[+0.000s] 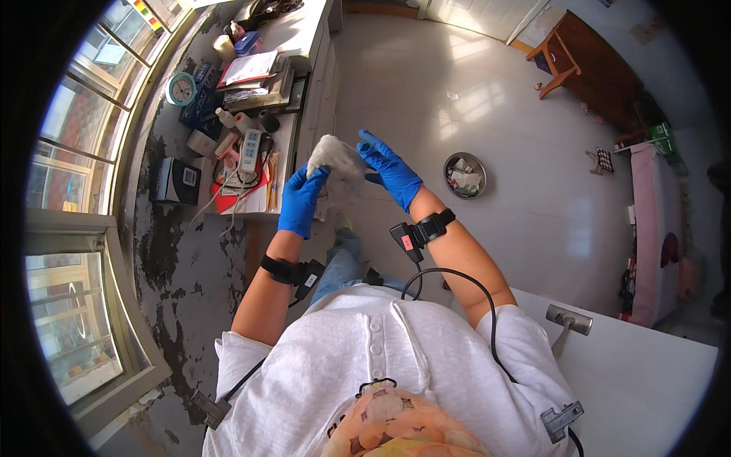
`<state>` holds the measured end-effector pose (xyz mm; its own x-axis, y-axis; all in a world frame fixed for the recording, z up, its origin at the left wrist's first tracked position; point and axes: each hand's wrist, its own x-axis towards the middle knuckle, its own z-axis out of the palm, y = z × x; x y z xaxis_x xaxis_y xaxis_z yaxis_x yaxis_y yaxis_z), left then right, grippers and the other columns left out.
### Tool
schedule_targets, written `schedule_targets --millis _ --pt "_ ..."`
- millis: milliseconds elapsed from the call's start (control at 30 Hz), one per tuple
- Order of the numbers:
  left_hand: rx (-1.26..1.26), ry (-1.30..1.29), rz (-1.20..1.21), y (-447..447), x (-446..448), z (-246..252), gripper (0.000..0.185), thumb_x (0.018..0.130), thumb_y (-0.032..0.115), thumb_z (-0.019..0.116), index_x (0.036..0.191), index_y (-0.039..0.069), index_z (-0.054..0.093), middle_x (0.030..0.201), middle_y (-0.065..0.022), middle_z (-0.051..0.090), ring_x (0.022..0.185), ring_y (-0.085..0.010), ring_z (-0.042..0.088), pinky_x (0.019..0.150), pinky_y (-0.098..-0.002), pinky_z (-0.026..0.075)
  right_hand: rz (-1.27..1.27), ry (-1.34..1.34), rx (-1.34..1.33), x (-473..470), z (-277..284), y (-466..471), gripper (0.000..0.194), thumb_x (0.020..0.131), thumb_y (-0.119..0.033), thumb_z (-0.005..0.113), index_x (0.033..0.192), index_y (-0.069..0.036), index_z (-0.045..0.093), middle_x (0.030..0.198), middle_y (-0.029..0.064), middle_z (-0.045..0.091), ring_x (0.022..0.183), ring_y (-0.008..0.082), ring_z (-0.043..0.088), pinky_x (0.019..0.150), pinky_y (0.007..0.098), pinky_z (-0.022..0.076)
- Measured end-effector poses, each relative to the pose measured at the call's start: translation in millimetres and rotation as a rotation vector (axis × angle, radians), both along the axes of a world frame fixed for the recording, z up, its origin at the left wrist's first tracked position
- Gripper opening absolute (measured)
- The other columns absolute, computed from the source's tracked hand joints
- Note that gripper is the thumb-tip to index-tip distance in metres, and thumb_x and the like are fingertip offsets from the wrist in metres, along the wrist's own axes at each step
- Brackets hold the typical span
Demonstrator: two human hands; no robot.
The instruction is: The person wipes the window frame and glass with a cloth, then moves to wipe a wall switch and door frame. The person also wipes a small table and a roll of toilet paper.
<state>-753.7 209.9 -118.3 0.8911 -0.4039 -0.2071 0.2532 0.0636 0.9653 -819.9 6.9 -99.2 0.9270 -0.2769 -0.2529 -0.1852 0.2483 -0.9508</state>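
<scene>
A clump of white fluffy fibre point(330, 155) is pinched in my left hand point(305, 197), which wears a blue glove. Thin, see-through fibres spread from the clump's right and lower sides. Just to the right is my right hand point(394, 171), also gloved in blue, its thumb apart from the fingers. A faint wisp stretches from the clump towards those fingertips. No solid piece of fibre shows in the right hand. Both hands are in the air, beside the front edge of a cluttered desk point(288, 128).
The desk carries a power strip point(250, 149) with cables, stacked papers point(248, 68), bottles and a turquoise clock point(181, 89). On the floor is a metal basin point(484, 188) with scraps. A white table point(628, 365) stands at the lower right, and a window point(74, 320) at left.
</scene>
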Motion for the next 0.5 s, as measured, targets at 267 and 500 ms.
schedule_targets --millis 267,500 --pt "0.269 -0.702 0.067 -50 92 37 0.05 0.086 0.025 0.079 0.13 0.007 0.065 0.115 -0.0096 0.071 0.1 -0.0225 0.066 0.094 -0.0348 0.052 -0.163 0.043 0.037 139 8 -17 0.036 0.091 -0.032 0.074 0.114 -0.006 0.068 0.104 0.0054 0.069 0.096 0.0151 0.065 0.089 0.03 0.0532" --pt "0.336 -1.279 -0.146 -67 141 91 0.037 0.074 0.023 0.083 0.108 0.016 0.072 0.1 -0.0057 0.068 0.091 -0.0287 0.063 0.079 -0.0396 0.049 -0.223 -0.011 -0.31 236 -3 -47 0.035 0.089 -0.032 0.075 0.112 -0.006 0.067 0.106 0.009 0.071 0.096 0.02 0.066 0.088 0.0343 0.0537"
